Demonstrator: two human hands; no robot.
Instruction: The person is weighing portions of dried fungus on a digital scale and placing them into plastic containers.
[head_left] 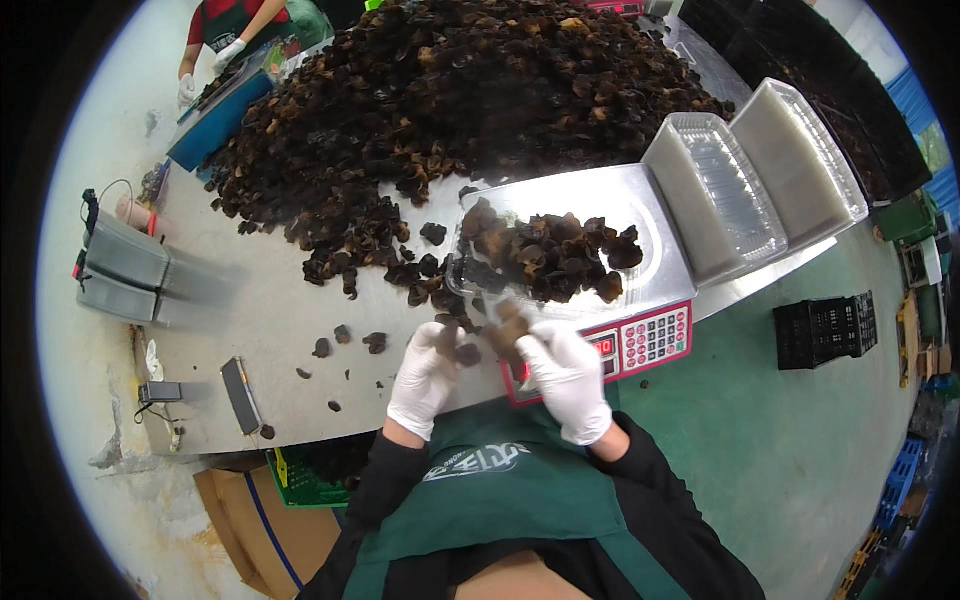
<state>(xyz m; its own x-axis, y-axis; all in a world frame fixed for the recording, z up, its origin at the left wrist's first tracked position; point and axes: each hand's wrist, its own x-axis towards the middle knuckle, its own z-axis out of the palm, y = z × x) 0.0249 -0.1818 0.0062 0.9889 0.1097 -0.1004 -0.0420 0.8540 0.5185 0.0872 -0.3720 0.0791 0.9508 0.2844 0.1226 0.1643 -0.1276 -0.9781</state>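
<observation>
Now both hands work at the near edge of a metal table [220, 290], gloved in white. Left hand [418, 382]: fingers drawn in narrow, pinching dark pieces [467, 354], mushroom-like. Right hand [570, 378]: curled around a browner clump [508, 326], blurred, so exact count cannot be told; it is just left of the keypad [655, 338] on the scale's red front panel.

Directly beyond the hands, a loose heap of brown pieces [560, 250] lies on the scale platter [655, 225]; a clear plastic rim [453, 277] shows along its left side. Far side: one large dark mound [470, 90], spilling near and left toward the hands. A few strays, such as one small piece [321, 347], lie apart to the left.

Right of the heap, two stacks of clear trays, nearer stack [715, 200] and farther stack [800, 165], lean side by side. Far left: a co-worker's gloved hand [229, 56] by a blue bin [222, 122]. Right, on green floor: black crate [825, 332].
</observation>
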